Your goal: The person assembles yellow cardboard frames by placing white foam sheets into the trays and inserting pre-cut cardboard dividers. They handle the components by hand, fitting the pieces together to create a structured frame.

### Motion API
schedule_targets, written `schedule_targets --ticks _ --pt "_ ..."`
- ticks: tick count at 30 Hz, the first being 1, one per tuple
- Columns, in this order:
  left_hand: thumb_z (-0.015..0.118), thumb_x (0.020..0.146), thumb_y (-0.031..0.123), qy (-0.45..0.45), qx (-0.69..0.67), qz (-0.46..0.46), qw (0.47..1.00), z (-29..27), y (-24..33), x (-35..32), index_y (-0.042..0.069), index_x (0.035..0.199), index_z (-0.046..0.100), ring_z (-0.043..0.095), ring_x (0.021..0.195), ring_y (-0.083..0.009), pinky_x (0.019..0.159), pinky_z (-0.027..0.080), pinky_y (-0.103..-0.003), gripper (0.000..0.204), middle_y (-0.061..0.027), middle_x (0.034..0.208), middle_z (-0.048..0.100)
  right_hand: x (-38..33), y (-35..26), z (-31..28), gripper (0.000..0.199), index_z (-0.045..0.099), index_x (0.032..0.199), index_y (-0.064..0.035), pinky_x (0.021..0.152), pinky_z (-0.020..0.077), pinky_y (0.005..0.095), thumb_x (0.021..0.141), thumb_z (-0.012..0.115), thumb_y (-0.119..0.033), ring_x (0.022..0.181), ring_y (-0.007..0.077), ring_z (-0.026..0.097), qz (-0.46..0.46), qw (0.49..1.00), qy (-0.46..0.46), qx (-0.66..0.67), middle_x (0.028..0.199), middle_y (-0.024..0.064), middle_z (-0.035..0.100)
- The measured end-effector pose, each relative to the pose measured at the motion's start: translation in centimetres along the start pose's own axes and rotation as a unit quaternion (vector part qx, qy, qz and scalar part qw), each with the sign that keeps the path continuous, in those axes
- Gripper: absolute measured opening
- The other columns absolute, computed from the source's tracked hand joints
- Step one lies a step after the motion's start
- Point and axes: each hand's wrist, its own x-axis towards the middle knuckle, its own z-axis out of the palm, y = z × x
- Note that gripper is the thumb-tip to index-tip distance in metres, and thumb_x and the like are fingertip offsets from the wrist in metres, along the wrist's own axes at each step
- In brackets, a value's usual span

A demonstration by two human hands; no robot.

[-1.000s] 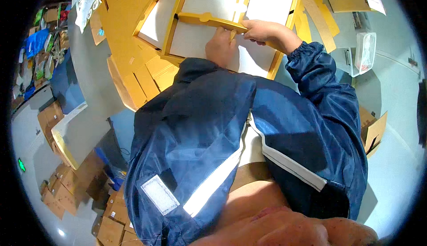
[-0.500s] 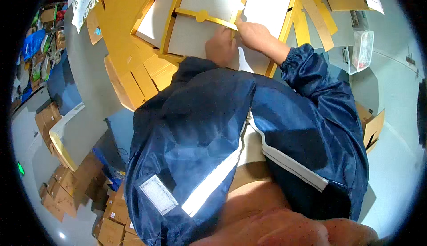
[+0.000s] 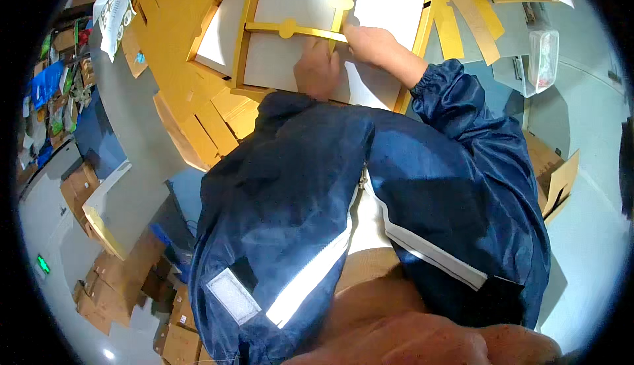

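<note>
A person in a blue jacket (image 3: pixel 370 193) bends over a grey table (image 3: pixel 132 134) and works on a yellow cardboard frame (image 3: pixel 247 28).

The frame lies flat at the far side of the table, with white sheets (image 3: pixel 396 1) in its openings and loose cardboard flaps (image 3: pixel 218 117) beside it. The right hand (image 3: pixel 370 42) rests at the joint of the thin cross strip (image 3: pixel 297 30), fingers bent down and pinching on it. The left hand (image 3: pixel 317 68) lies just beside, pressed flat on the sheet with fingers together; if it holds something, I cannot tell. A clear plastic box (image 3: pixel 543 58) stands at the right.
</note>
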Motion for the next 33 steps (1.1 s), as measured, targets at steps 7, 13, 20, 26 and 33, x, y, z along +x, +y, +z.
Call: schedule_targets --ticks 7,13,20,26,33 --pt "0.066 0.086 0.017 -0.022 0.043 -0.023 0.999 -0.5 0.0 0.4 0.004 0.104 0.059 0.061 0.091 -0.0408 0.075 0.053 -0.048 0.024 -0.0160 0.109 0.059 1.0 1.0 2.0 0.023 0.061 0.104 -0.0016 0.069 0.0560 0.0463 0.089 0.058 -0.018 0.079 0.0337 0.071 -0.046 0.988 0.133 -0.055 0.083 0.0163 0.071" --pt "0.063 0.088 0.019 -0.026 0.058 -0.019 0.998 -0.9 -0.1 0.9 0.003 0.103 0.057 0.061 0.092 -0.0402 0.074 0.052 -0.050 0.022 -0.0165 0.108 0.058 1.2 0.3 1.8 0.023 0.056 0.107 -0.0009 0.070 0.0542 0.0510 0.087 0.056 -0.013 0.081 0.0377 0.069 -0.026 0.991 0.120 -0.051 0.084 0.0177 0.071" --pt "0.062 0.086 0.020 0.003 0.044 -0.007 0.999 -0.3 -1.2 1.0 0.003 0.097 0.059 0.061 0.092 -0.0388 0.074 0.051 -0.050 0.021 -0.0167 0.102 0.059 2.0 0.4 2.5 0.029 0.051 0.115 -0.0027 0.070 0.0551 0.0493 0.088 0.054 -0.012 0.081 0.0380 0.069 -0.038 0.983 0.164 -0.077 0.086 0.0184 0.071" --pt "0.065 0.088 0.028 -0.013 0.079 0.007 0.997 -1.5 -1.1 1.2 0.003 0.101 0.060 0.060 0.094 -0.0401 0.077 0.051 -0.049 0.029 -0.0185 0.103 0.059 1.2 -0.4 -0.7 0.062 0.057 0.117 -0.0058 0.085 0.0492 0.0517 0.076 0.076 -0.048 0.099 0.0342 0.068 -0.036 0.986 0.079 -0.139 0.108 0.0149 0.069" --pt "0.070 0.086 0.032 0.178 0.093 0.054 0.978 -9.1 -5.1 1.7 0.002 0.119 0.056 0.057 0.098 -0.0433 0.087 0.046 -0.052 0.047 -0.0226 0.108 0.060 1.2 -4.4 -4.9 0.040 0.067 0.104 -0.0041 0.074 0.0561 0.0413 0.088 0.070 -0.040 0.088 0.0332 0.069 -0.136 0.953 0.257 -0.089 0.093 0.0163 0.070"
